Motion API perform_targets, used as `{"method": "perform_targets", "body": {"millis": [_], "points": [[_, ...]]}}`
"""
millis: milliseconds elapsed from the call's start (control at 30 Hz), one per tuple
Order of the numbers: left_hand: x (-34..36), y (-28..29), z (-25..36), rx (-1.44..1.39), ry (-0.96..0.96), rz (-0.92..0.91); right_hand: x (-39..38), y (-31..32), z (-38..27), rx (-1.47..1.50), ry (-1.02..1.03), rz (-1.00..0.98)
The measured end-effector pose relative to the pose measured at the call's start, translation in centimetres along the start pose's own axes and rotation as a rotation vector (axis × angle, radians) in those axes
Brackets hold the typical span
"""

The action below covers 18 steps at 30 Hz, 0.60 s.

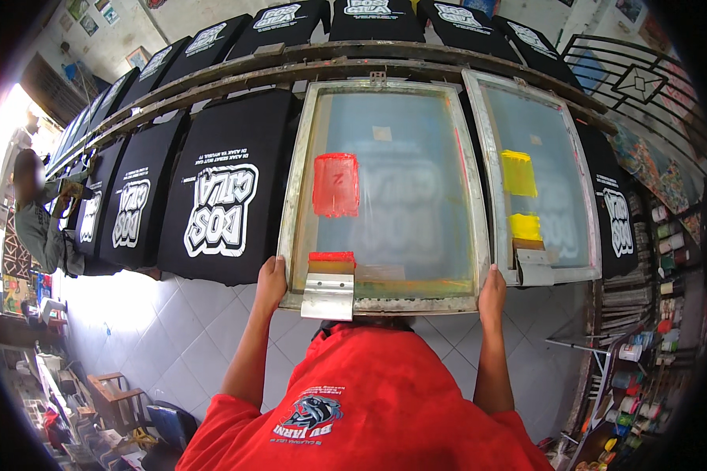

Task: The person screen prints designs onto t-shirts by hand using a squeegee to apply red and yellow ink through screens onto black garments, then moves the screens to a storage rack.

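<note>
Both my hands grip a large screen printing frame by its lower corners. My left hand closes round the left side rail, and my right hand round the right one. Pale mesh fills the frame, and a white print shows blurred through it. On the mesh lies a patch of red ink. A metal-handled squeegee rests at the lower left of the frame, with red ink above its blade. Below the frame is a black T-shirt, mostly hidden.
To the right lies a second screen frame with yellow ink and its own squeegee. Black printed T-shirts line both sides of a long rail. Another person stands at the far left. Shelves of ink containers stand at the right.
</note>
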<state>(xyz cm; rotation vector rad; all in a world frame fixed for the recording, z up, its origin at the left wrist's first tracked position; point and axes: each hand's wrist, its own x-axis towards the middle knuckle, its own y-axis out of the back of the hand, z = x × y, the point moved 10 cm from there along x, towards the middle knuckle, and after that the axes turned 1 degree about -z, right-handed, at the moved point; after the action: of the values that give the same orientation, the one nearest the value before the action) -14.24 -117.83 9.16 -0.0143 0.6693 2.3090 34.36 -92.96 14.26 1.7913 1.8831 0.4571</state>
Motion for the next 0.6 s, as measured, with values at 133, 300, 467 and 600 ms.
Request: {"method": "perform_targets", "body": {"millis": [133, 300, 467, 600], "points": [[0.0, -0.4, -0.3, 0.006, 0.022, -0.003, -0.8, 0.2, -1.8, -0.021, 0.097, 0.066], [0.4, -1.4, -1.8, 0.026, 0.011, 0.014, -2.5, 0.5, -2.1, -0.166, 0.331, 0.131], [0.5, -1.6, -2.1, 0.177, -0.025, 0.051, -7.5, 1.0, -0.6, -0.237, 0.474, 0.235], [0.8, -2.0, -2.4, 0.134, -0.043, 0.048, -9.2, 1.0, 3.9, 0.005, 0.223, 0.231]]}}
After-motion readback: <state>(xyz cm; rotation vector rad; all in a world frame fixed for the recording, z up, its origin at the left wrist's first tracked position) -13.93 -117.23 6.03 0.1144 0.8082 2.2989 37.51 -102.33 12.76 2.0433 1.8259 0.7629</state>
